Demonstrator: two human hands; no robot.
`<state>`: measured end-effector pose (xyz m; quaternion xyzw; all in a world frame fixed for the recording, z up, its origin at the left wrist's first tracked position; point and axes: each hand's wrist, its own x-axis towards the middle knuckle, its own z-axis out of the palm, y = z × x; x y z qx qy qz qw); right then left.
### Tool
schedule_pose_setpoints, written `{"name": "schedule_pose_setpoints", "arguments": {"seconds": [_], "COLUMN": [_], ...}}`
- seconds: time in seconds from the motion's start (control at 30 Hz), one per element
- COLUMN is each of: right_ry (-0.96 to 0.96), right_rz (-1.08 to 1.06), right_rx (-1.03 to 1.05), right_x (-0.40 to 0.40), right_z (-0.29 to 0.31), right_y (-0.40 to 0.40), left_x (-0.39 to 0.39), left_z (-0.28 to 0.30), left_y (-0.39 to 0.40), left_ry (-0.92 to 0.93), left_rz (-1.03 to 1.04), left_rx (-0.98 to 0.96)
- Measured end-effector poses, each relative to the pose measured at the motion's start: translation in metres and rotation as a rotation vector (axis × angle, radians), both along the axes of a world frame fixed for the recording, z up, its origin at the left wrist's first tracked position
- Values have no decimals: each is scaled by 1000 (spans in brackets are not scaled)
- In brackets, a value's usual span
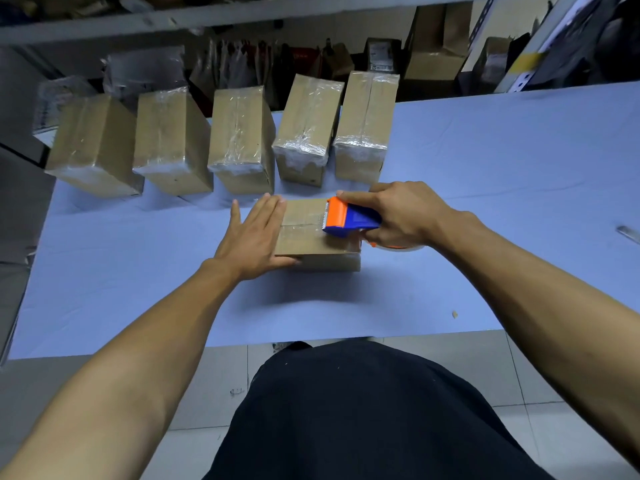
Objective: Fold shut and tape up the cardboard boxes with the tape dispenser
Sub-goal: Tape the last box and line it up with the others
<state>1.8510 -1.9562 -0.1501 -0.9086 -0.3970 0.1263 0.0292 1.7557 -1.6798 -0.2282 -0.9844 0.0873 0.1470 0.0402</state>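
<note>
Right hand (401, 216) is gripping the dispenser (349, 218), its orange head sitting on the box (304, 233) top over the flap seam, clear tape lying along it. Left hand (254, 233) is lying flat, fingers straight, pressing the box's left edge. Box is sitting mid-bench (502, 161), five taped boxes (239, 133) lining up behind it.

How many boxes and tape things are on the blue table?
Taped boxes in the back row: 5
Box being taped: 1
Tape dispenser: 1
Total: 7
</note>
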Motion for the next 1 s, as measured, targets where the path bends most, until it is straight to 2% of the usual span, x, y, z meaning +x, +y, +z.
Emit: {"name": "schedule_pose_setpoints", "arguments": {"seconds": [0.27,0.8,1.0], "right_ry": [46,83,87], "right_rz": [8,-19,-27], "right_rx": [95,202,226], "right_x": [-4,1,1], "right_z": [-23,-50,-54], "right_y": [1,-15,-13], "left_x": [-8,-11,7], "left_z": [5,1,1], "left_y": [10,-3,-50], "left_ry": [19,31,56], "left_rz": [-1,28,-55], "left_rx": [69,60,-45]}}
